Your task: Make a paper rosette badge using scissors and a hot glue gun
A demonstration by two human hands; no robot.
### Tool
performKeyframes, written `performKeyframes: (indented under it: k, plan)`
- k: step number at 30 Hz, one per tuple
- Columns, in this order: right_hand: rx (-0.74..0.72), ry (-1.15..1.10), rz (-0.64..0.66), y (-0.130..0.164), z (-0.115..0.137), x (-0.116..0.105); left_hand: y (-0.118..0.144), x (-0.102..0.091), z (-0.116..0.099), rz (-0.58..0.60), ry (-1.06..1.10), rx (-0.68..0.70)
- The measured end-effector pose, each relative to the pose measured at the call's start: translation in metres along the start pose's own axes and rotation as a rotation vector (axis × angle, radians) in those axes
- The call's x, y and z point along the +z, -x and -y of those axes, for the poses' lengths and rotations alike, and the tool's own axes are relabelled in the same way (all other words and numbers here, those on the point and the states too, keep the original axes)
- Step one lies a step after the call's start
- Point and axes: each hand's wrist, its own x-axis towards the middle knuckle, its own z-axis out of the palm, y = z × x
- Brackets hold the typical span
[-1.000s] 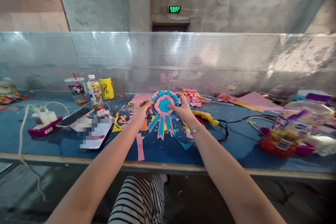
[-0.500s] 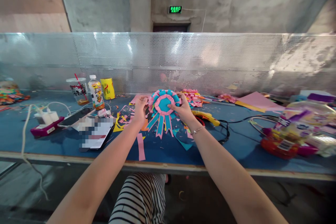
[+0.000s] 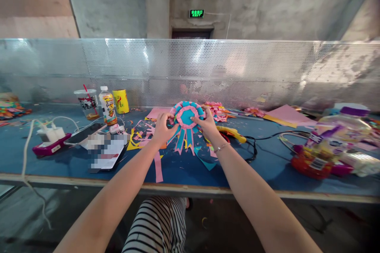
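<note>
Between my hands is a pink and blue paper rosette (image 3: 187, 117), its round face toward me and its ribbon tails hanging down. My left hand (image 3: 164, 128) grips the rosette's left edge, thumb in front and fingers behind. On the opposite side my right hand (image 3: 207, 122) is closed on the rim, its thumb pressed on the face near the centre. Paper scraps lie on the table under and around the rosette, among them a pink strip (image 3: 158, 168) and a blue piece (image 3: 207, 163).
A yellow-handled tool (image 3: 233, 132) with a black cord (image 3: 255, 146) lies to the right. Left stand a drink bottle (image 3: 108, 106), a cup (image 3: 87, 104), a yellow can (image 3: 120, 101), a phone (image 3: 111, 152) and a purple power strip (image 3: 55, 146). A large bottle (image 3: 338, 134) stands far right.
My left hand has come onto the rosette's left edge and now pinches it with the thumb in front. The right hand keeps its hold.
</note>
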Motion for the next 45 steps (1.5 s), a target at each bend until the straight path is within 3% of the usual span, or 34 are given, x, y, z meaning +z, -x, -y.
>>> performKeyframes:
  k: [11,16,21,28,37,45]
  plan:
    - [0.003,-0.028,0.051,0.003,0.003,-0.001,-0.005,-0.005,-0.001,-0.032,0.042,-0.028]
    - [-0.006,0.017,0.072,0.003,0.003,-0.002,-0.008,-0.008,0.001,-0.081,0.103,-0.126]
    - [-0.022,0.056,0.091,0.002,0.004,-0.002,-0.010,-0.007,-0.001,-0.037,0.295,-0.293]
    - [-0.012,0.108,0.116,0.003,0.010,-0.003,-0.011,-0.007,0.002,-0.004,0.313,-0.324]
    - [0.238,-0.037,0.128,0.006,0.027,0.004,-0.012,-0.005,0.013,0.031,0.457,-0.495]
    - [0.469,-0.104,0.143,0.004,0.044,0.002,-0.015,-0.011,0.006,0.061,0.566,-0.593]
